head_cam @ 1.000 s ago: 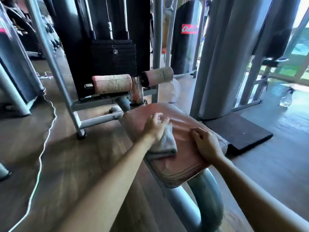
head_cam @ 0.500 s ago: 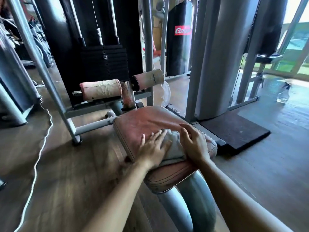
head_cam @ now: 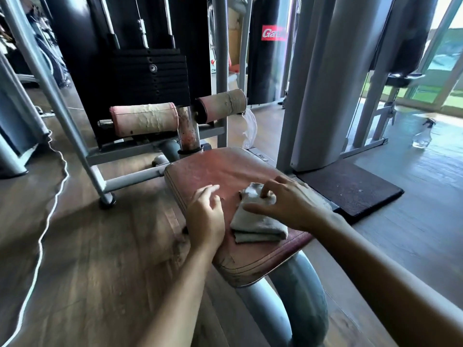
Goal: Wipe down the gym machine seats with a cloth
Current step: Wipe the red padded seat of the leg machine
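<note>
Cloth [head_cam: 259, 222], folded, lies on seat [head_cam: 225, 176] under right hand [head_cam: 288, 204], whose fingertips pinch its far corner. Left hand [head_cam: 206, 217], just beside, loosely spread, empty. Judged mid-wipe; roller pads [head_cam: 144, 118] beyond look untouched.

Daylight pours in from the windows [head_cam: 446, 61] at the upper right of the frame, washing that corner nearly white and laying a pale glare across the floor [head_cam: 413, 186] below. The left side stays dim, with long soft shadows on the boards. Straight posts bow toward the edges (wide-angle distortion). The fingers [head_cam: 210, 190] at centre look slightly smeared; detail is soft throughout.
</note>
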A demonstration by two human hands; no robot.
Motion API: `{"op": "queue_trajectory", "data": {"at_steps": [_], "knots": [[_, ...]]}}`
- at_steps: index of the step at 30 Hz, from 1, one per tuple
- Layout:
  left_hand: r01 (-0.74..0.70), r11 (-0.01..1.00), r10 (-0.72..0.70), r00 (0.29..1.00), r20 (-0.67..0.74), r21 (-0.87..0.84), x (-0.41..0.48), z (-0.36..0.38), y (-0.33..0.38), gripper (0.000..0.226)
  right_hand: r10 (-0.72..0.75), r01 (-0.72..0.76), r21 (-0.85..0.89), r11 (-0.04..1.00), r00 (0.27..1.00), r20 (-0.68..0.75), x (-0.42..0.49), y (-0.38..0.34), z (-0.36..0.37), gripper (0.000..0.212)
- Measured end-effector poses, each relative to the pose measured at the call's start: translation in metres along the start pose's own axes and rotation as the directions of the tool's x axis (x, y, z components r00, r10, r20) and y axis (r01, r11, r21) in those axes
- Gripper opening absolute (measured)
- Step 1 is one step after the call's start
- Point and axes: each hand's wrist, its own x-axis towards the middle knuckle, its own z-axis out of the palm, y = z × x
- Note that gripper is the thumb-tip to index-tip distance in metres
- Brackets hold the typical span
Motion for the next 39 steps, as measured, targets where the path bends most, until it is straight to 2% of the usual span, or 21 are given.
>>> {"op": "queue_trajectory", "data": {"at_steps": [2, 5, 9, 13, 15, 18, 20, 23, 29, 32, 34, 36, 37, 38, 39], "knots": [[0.014, 1.0, -0.014, 1.0, -0.001, -0.026, 0.004, 0.001, 0.0, 0.027, -0.044, 0.04, 0.087, 0.995, 0.998, 0.05, 0.003, -0.009, 0.018, 0.088], [0.037, 0.998, -0.039, 0.999, -0.026, -0.052, 0.006, 0.001, -0.002, 0.028, -0.065, 0.056, 0.128, 0.99, 0.996, 0.067, 0.003, -0.006, 0.032, 0.105], [-0.047, 0.999, 0.046, 0.998, 0.053, 0.013, 0.007, 0.003, -0.006, 0.025, -0.028, 0.016, 0.17, 0.985, 0.997, 0.066, 0.005, 0.009, 0.019, 0.092], [-0.102, 0.991, 0.088, 0.983, 0.162, 0.083, 0.008, 0.005, -0.009, 0.022, 0.069, -0.084, 0.173, 0.981, 0.993, 0.094, 0.012, 0.009, 0.006, 0.073], [-0.136, 0.984, 0.108, 0.969, 0.222, 0.117, 0.009, 0.004, -0.011, 0.022, 0.105, -0.118, 0.124, 0.985, 0.988, 0.111, 0.014, -0.002, 0.01, 0.071], [-0.182, 0.972, 0.132, 0.948, 0.29, 0.152, 0.01, 0.001, -0.012, 0.023, 0.144, -0.145, 0.027, 0.989, 0.989, 0.017, 0.012, -0.016, 0.03, 0.082], [-0.209, 0.963, 0.152, 0.942, 0.299, 0.17, 0.011, 0.0, -0.012, 0.023, 0.178, -0.177, 0.048, 0.983, 0.984, -0.02, 0.009, -0.018, 0.036, 0.085], [-0.219, 0.961, 0.173, 0.952, 0.253, 0.168, 0.009, 0.003, -0.016, 0.024, 0.154, -0.151, 0.035, 0.988, 0.985, -0.08, 0.007, -0.012, 0.039, 0.083], [-0.182, 0.964, 0.145, 0.971, 0.188, 0.195, 0.004, 0.004, -0.015, 0.025, 0.176, -0.162, 0.074, 0.984, 0.956, -0.236, -0.002, -0.022, 0.037, 0.057], [-0.188, 0.947, 0.127, 0.964, 0.234, 0.26, 0.002, 0.001, -0.009, 0.025, 0.227, -0.209, 0.1, 0.973, 0.949, -0.217, -0.012, -0.033, 0.029, 0.048], [-0.183, 0.922, 0.039, 0.92, 0.389, 0.342, 0.012, -0.008, 0.003, 0.025, 0.257, -0.254, 0.04, 0.966, 0.964, -0.075, -0.01, -0.037, 0.015, 0.044], [-0.154, 0.9, -0.131, 0.796, 0.591, 0.407, 0.033, -0.03, 0.029, 0.026, 0.301, -0.303, 0.0, 0.953, 0.947, 0.11, -0.003, -0.042, -0.012, 0.04], [-0.105, 0.907, -0.209, 0.729, 0.652, 0.408, 0.045, -0.045, 0.045, 0.026, 0.328, -0.336, 0.014, 0.942, 0.928, 0.179, -0.001, -0.046, -0.031, 0.038], [-0.041, 0.917, -0.259, 0.694, 0.672, 0.396, 0.055, -0.062, 0.063, 0.024, 0.352, -0.369, 0.043, 0.928, 0.91, 0.22, -0.001, -0.052, -0.052, 0.037], [0.014, 0.925, -0.284, 0.692, 0.664, 0.38, 0.064, -0.082, 0.083, 0.022, 0.367, -0.394, 0.08, 0.916, 0.9, 0.233, -0.004, -0.06, -0.076, 0.037]]}}
